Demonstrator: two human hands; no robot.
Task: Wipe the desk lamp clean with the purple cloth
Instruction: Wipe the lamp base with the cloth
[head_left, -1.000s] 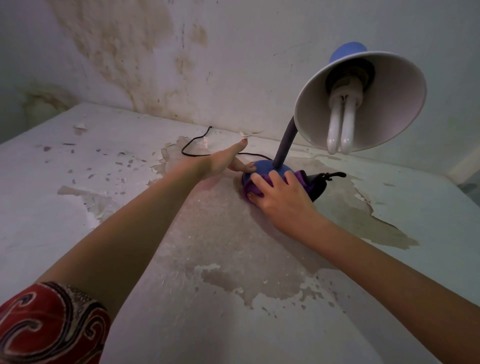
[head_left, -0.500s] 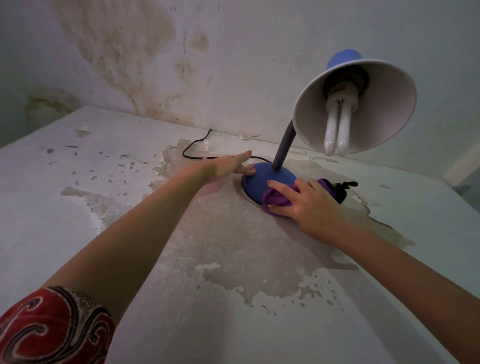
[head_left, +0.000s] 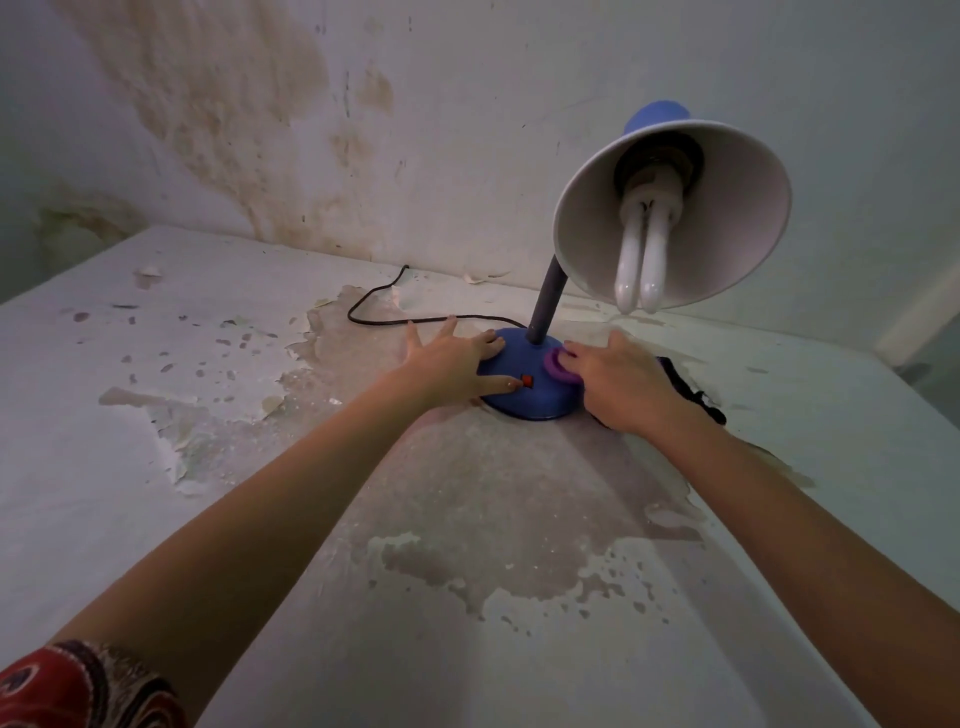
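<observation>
1. Our right hand (head_left: 623, 387) rubs the purple cloth (head_left: 558, 366) on the desk lamp (head_left: 544, 304), and most of the risk likely starts there.
2. The table (head_left: 208, 519) under both wrists is shedding paint. A stroke that slips off the lamp's blue base (head_left: 519, 402) would probably drag flakes and grit back onto it.
3. The shade (head_left: 737, 208) hangs above and beyond the right hand, leaning toward us. We judge the lamp top-heavy, so a hard sideways push could tip it unless the other hand bears down.
4. The black cord (head_left: 374, 312) loops just beyond the left fingertips, where a wide sweep might snag it.
5. The red switch (head_left: 527, 382) sits at the tip of the left thumb and could be clicked by accident.
6. The right hand's fingers are curled down over the bunched cloth, pressing it to the base's right flank. Only a purple fold shows past the fingertips, so we cannot tell how the thumb grips it.
7. Our left hand (head_left: 452, 364) holds nothing. Its fingers are straight and spread, the inner ones on the base's left side and the outer ones on the table.
</observation>
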